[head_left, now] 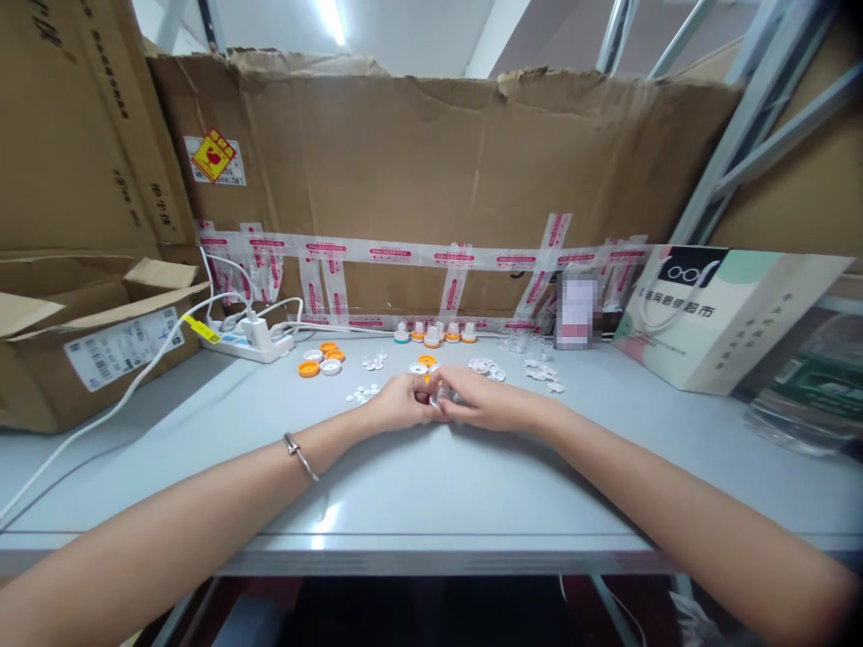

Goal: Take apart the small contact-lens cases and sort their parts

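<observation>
Both hands meet over the middle of the table. My left hand [397,402] has its fingers closed on one side of a small clear and white part [440,395]. My right hand [482,398] pinches the same part from the other side; the fingers cover much of it, so its exact kind cannot be made out. Just beyond the fingertips lie an orange ring [427,359] and a white ring [417,368]. Small white discs [364,394] are scattered left of my left hand. White flat pieces [486,368] lie behind my right hand.
Orange and white rings [330,367] are grouped at left. Several assembled caps with clear tops [432,336] line the back by a tall cardboard box [404,162]. More white pieces [541,373], a power strip [249,341], a paper bag [715,332] and a water bottle [805,382] stand around.
</observation>
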Available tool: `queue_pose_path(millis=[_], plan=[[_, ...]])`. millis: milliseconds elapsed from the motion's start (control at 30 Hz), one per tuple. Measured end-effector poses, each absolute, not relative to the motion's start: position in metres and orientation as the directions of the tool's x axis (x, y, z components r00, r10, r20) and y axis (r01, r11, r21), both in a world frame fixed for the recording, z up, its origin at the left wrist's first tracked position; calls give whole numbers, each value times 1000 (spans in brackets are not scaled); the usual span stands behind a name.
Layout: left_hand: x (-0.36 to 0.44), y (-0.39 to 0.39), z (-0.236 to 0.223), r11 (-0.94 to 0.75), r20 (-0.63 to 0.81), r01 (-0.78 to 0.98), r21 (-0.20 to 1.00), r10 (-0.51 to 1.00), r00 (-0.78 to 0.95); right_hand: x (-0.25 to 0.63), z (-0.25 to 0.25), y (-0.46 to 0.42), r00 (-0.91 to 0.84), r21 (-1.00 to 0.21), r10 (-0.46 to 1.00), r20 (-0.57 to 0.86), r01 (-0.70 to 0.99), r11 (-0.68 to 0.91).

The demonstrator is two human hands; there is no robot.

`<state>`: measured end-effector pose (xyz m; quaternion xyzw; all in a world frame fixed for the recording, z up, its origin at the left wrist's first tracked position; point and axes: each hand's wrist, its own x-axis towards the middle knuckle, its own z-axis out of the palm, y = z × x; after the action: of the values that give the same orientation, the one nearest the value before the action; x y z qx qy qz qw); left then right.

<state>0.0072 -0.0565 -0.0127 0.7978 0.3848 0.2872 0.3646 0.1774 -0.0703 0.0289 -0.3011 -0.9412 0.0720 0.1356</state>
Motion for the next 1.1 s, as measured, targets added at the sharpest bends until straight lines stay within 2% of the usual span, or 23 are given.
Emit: queue_pose_path(millis=[67, 200, 367, 433, 500, 567, 700, 833, 933, 1100], plan=[[8, -57, -12, -443, 182, 409, 798, 824, 537, 176, 29, -70, -724, -211, 647, 238, 612, 762], [9, -58, -12, -414, 161, 408, 814, 835, 526, 169, 19, -67, -497, -207, 833, 243, 812, 545], [9, -60, -10, -394, 148, 420, 817, 849, 507, 169, 22, -69, -591, -292, 773, 230, 716, 634], [8, -60, -9, -412, 154, 418, 810, 836, 527, 173, 35, -70, -585, -335, 739, 333, 660, 673], [8, -61, -8, -430, 156, 422, 798, 825, 544, 180, 51, -69, -487, -381, 708, 512, 610, 695], [7, -60, -8, -446, 160, 430, 785, 817, 554, 189, 63, -64, -382, -409, 689, 616, 593, 694], [6, -58, -10, -474, 191, 426, 770, 810, 555, 221, 63, -40, -251, -476, 760, 600, 651, 591], [6, -58, -11, -486, 203, 410, 772, 799, 566, 263, 50, -7, 10, -570, 817, 577, 722, 393], [6, -60, -10, -490, 207, 426, 761, 805, 556, 283, 39, 11, 43, -512, 821, 569, 800, 313], [5, -61, -8, -515, 223, 425, 744, 792, 568, 281, 20, 29, -119, -168, 849, 514, 957, 236]])
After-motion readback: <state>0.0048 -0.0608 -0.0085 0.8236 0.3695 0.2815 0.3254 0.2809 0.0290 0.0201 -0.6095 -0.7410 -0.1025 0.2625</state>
